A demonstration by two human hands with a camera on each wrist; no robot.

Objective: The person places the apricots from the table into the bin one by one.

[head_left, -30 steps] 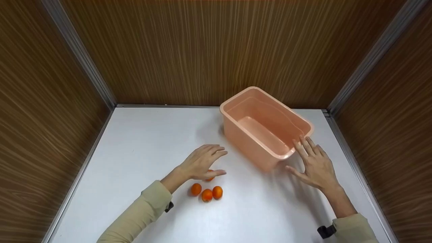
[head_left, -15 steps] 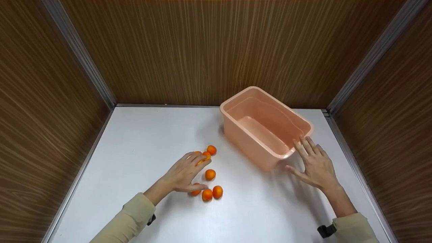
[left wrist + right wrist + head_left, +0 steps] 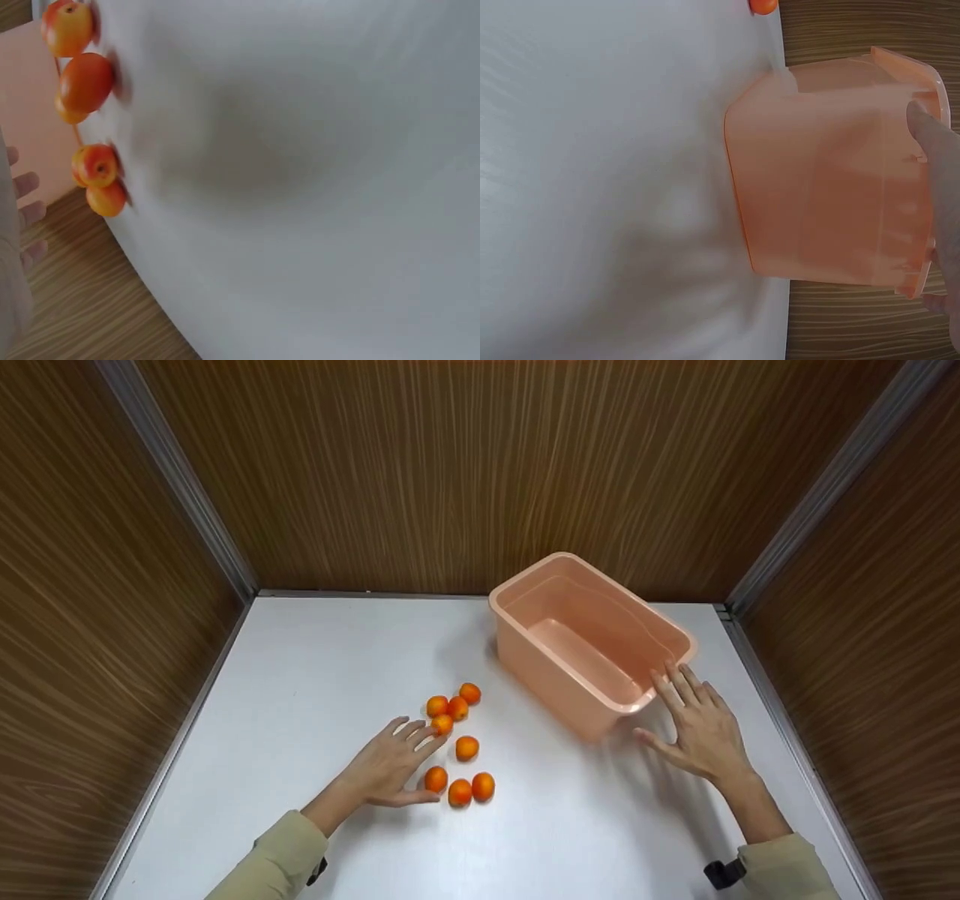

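Left hand [image 3: 386,769]: lies flat on white worktop [image 3: 300,675], palm down, fingers straight & spread, grasping nothing. Beige sleeve [image 3: 274,862] runs in from lower left. Index fingertip touches one small orange fruit [image 3: 442,724]; thumb tip sits just beside another fruit [image 3: 435,778].

Fruits: seven total, small, round-to-oval, orange w/ yellowish patches, glossy skin. Layout, L to R: upper cluster of four incl. the touched one [image 3: 454,706]; single fruit [image 3: 466,748] at mid; lower row of three [image 3: 459,789], the three touching. All rest on worktop, left of tub, near its long wall. Left wrist view shows several fruits [image 3: 87,81] at the worktop edge of frame, blurred.

Tub [image 3: 592,641]: peach-pink plastic, rectangular, rounded corners, flared rim, upright, set diagonal on worktop right of centre, close to rear wood-grain wall. Interior holds nothing.

Right hand [image 3: 701,727]: open, fingers straight & spread, palm down, fingertips [image 3: 670,675] against tub's near-right rim corner; thumb out to the left. Right wrist view: fingers [image 3: 937,150] lie on tub wall [image 3: 825,180].
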